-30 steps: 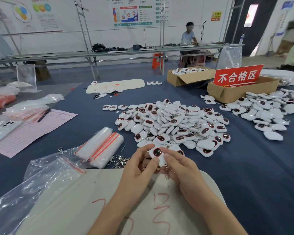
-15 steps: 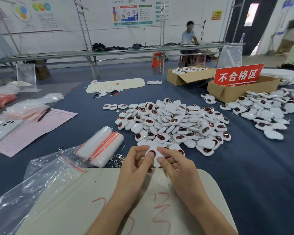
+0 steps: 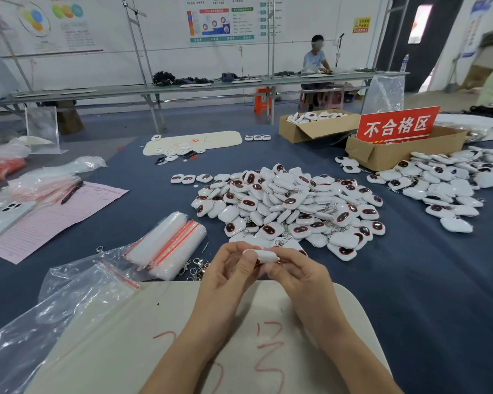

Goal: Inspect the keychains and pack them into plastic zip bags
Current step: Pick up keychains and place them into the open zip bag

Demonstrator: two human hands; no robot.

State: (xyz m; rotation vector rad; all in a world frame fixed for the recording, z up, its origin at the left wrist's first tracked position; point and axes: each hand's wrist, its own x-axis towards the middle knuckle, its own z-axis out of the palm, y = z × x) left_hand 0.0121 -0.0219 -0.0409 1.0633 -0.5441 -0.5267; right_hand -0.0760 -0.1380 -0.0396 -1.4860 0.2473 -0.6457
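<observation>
Two bare hands meet just above the far edge of a pale beige board with red marker scrawls (image 3: 143, 336), and both pinch one white rounded plastic keychain (image 3: 265, 255) between them. The left hand (image 3: 228, 268) has its thumb and curled fingers on the keychain's left end; the right hand (image 3: 296, 273) grips the right end with curled fingertips. The keychain is seen edge-on, so only its white shell shows. Its dark face cannot be seen.

Just beyond the hands lies a large heap of white keychains with dark red-rimmed faces (image 3: 291, 206), spread on the dark blue table cloth (image 3: 424, 280). A second heap of the same keychains (image 3: 450, 183) sits well to the right, touching a brown cardboard box (image 3: 382, 155) that carries a red sign with white characters (image 3: 397, 125).

Left of the hands lie two rolls of clear zip bags with red seal strips (image 3: 165, 245) — a few loose metal clasps (image 3: 195, 268) lie beside them. A big crumpled clear plastic bag (image 3: 77, 297) overlaps the board's left corner. Farther left, a pink paper form (image 3: 49, 220) holds a black pen (image 3: 72, 191) and a white phone lying face down (image 3: 6, 218).
</observation>
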